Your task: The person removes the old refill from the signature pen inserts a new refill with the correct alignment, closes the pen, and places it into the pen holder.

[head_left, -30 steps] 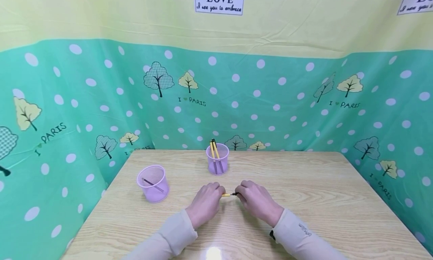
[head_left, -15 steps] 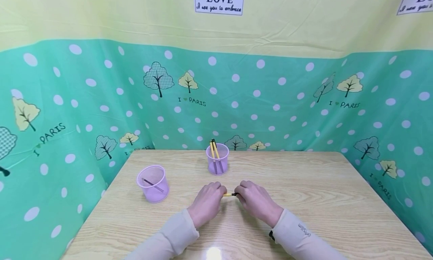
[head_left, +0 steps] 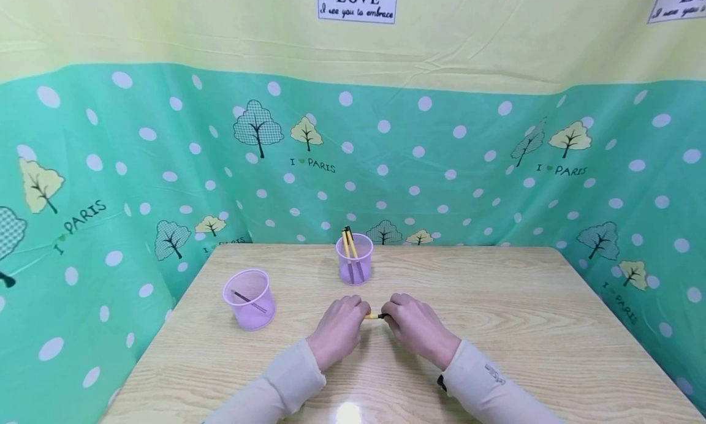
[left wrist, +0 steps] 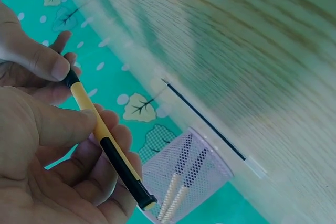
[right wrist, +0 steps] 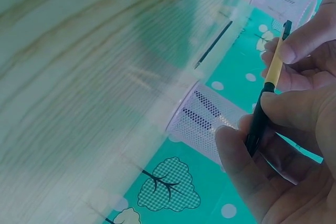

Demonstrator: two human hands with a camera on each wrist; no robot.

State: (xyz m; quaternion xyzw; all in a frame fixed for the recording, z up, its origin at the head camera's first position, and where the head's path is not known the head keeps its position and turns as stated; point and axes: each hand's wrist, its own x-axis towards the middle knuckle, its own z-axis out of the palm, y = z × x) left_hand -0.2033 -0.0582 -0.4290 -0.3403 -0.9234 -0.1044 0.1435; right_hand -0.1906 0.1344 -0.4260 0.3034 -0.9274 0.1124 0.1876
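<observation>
Between my hands runs a yellow and black pen (head_left: 372, 317). My left hand (head_left: 338, 331) pinches its yellow barrel (left wrist: 84, 99), with the black clip end sticking out past the fingers. My right hand (head_left: 420, 329) holds the black front section (right wrist: 256, 121) between thumb and fingers. The two sections meet in the wrist views, but how tightly they join I cannot tell. A dark, thin refill (left wrist: 205, 121) with a clear tail lies on the table in the left wrist view; in the right wrist view the refill (right wrist: 213, 44) is beyond the fingers.
Behind the hands, a purple mesh cup (head_left: 361, 277) holds yellow and black pens (head_left: 351, 243). Another purple cup (head_left: 254, 317) stands at the left with a dark thin stick (head_left: 241, 297) inside. The wooden table (head_left: 496, 301) is bordered by a green patterned curtain (head_left: 441, 185).
My left hand has shifted slightly to the right, nearer to my right hand, and less of the pen shows between them. The right hand has barely moved. The cups stay in place.
</observation>
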